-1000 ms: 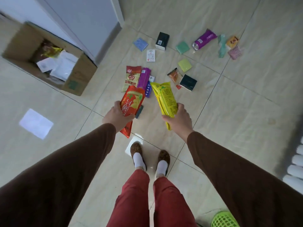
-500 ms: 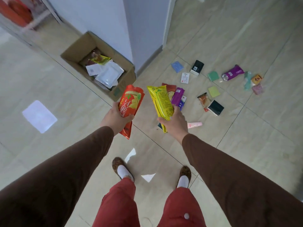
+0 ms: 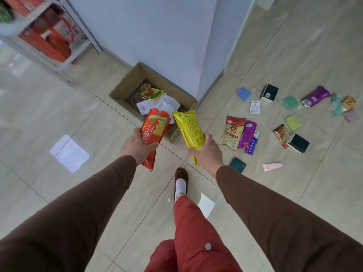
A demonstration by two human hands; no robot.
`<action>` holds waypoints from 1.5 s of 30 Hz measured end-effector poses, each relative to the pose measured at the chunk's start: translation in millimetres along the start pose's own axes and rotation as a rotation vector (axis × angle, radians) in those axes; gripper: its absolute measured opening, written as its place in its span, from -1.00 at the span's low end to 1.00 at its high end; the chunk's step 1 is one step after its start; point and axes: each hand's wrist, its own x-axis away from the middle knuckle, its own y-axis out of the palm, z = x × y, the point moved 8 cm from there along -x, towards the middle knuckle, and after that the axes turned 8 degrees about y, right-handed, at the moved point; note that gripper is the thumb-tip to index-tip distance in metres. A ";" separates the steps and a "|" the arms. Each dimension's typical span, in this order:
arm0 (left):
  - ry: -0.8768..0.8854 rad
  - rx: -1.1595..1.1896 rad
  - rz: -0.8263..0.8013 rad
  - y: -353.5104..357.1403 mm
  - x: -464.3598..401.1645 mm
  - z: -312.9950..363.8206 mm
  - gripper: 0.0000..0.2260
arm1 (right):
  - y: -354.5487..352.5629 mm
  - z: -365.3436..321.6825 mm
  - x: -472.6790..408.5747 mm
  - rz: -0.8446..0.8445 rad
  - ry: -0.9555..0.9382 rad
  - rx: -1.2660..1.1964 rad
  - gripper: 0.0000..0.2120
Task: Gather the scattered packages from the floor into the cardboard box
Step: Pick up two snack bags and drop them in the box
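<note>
Red and yellow snack packets, one gripped in each hand, held in front of the open cardboard box [image 3: 125, 89].

The left hand [image 3: 135, 146] has its fingers wrapped around the red packet [image 3: 155, 128] below its middle; the right hand [image 3: 206, 152] clasps the yellow packet [image 3: 189, 128] the same way. Both packets' tops overlap the box's near corner. More packages [image 3: 233, 132] lie scattered on the tiled floor [image 3: 294, 193] to the right.

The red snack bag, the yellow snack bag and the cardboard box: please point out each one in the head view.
red snack bag [image 3: 155, 127], head view, middle of its printed front.
yellow snack bag [image 3: 191, 127], head view, middle of its text panel.
cardboard box [image 3: 128, 83], head view, inner face of its left wall.
</note>
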 end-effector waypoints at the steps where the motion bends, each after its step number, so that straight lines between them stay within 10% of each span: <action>1: -0.006 -0.017 0.004 -10.2 -16.7 -2.8 -0.26 | 4.9 -12.0 -10.2 -0.007 0.014 -0.004 -0.24; 25: 0.414 -0.539 -0.177 -85.0 -342.8 -16.0 -0.11 | 122.6 -160.0 -144.6 0.255 0.540 -0.244 -0.12; 34: 0.840 -0.596 -0.281 -28.4 -311.6 -12.9 -0.54 | 167.9 -158.6 -136.8 0.303 0.386 -0.155 -0.60; 45: 1.075 -0.657 -0.400 36.7 -209.9 62.5 -0.54 | 123.5 -63.8 -55.8 0.437 0.429 -0.292 -0.54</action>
